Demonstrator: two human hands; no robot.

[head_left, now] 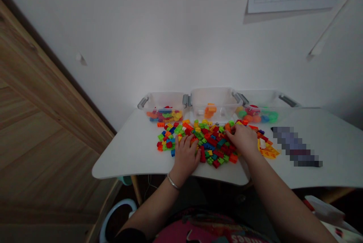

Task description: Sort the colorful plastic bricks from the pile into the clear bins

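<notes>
Your left hand (185, 155) rests, fingers spread, on the left part of the toy blocks (210, 147), which lie heaped on the white tabletop (127, 148). Your right hand (245, 137) is at their right side with bent fingers; whether it grips a block, I cannot tell. Three clear boxes (214, 96) stand behind.

Head camera: my single view, looking forward and down from the wearer's head.
Pink printed cloth shirt front (172, 232): nearest me, cut by the bottom edge.
Smooth white round-cornered tabletop (127, 152): near, seen from above at a slant.
Plain white wall (159, 31): farther, facing me, above the tabletop.
</notes>
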